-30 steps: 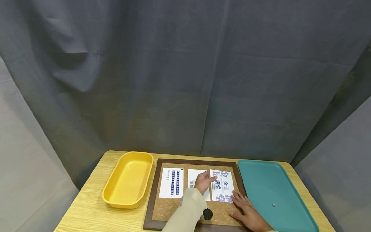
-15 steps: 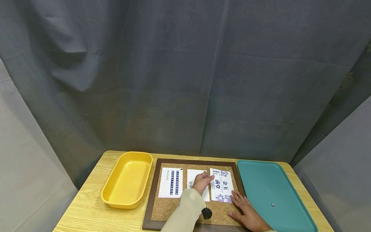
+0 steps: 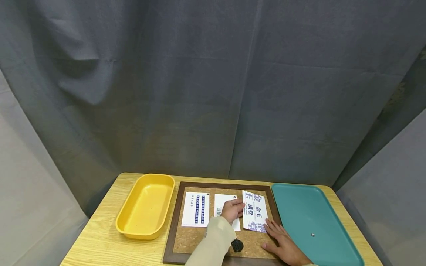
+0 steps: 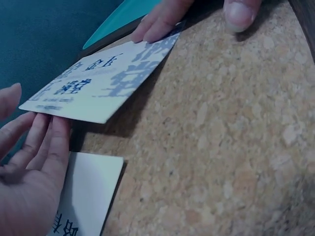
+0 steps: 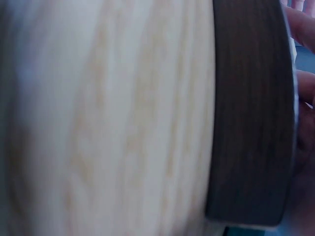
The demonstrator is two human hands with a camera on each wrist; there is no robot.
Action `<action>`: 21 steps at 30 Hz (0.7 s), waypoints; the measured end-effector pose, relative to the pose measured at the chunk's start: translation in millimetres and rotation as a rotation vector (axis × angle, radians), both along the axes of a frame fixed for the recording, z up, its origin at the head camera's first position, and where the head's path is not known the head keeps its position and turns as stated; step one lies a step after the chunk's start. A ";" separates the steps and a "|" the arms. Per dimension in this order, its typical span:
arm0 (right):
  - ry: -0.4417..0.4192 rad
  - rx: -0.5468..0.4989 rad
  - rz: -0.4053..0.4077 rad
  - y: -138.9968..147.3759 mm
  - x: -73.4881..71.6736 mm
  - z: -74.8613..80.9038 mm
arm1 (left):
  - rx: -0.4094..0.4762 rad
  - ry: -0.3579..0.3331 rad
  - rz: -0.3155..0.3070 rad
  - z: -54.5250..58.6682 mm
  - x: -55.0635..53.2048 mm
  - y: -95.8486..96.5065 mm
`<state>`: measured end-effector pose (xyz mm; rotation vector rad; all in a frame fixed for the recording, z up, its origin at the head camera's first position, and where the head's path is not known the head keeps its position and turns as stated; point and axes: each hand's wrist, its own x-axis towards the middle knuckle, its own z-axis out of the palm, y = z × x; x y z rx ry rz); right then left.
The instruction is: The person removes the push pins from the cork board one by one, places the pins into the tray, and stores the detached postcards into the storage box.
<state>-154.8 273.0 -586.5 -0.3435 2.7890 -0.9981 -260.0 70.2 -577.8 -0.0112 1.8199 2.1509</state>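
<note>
A white card with blue-violet Chinese characters (image 3: 255, 211) is tilted over the right part of a cork board (image 3: 189, 240), its left side raised. My left hand (image 3: 232, 211) has its fingers extended beneath that raised edge. In the left wrist view, the left thumb (image 4: 11, 98) stands apart from the card's corner. My right hand (image 3: 283, 244) lies spread at the board's right side, with fingertips on the card's lower right edge and the thumb over the cork. A second white card (image 3: 219, 203), partly hidden by my left hand, lies in the middle, and a third card (image 3: 195, 210) lies left.
A brown wooden frame (image 3: 174, 229) borders the cork. To the left stands a deep yellow tray (image 3: 146, 203), and a teal tray (image 3: 309, 214) lies on the right with a small shiny round object (image 3: 313, 235) in it. A grey curtain (image 3: 199, 92) hangs behind the table.
The right-hand card has gone from lying nearly flat to tilted, its left edge raised. My left fingers have drawn back slightly and slipped under that edge. The right hand has stayed put.
</note>
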 end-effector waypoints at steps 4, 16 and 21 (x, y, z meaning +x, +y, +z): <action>-0.002 -0.008 0.002 -0.1 -0.3 0.2 | -0.041 -0.019 0.016 -2.2 0.3 2.2; -0.004 -0.025 -0.004 -0.4 0.0 2.0 | -0.231 0.051 0.046 -2.3 5.2 7.5; -0.025 -0.033 -0.003 0.2 0.3 1.3 | -0.263 0.063 0.054 -3.2 4.5 7.5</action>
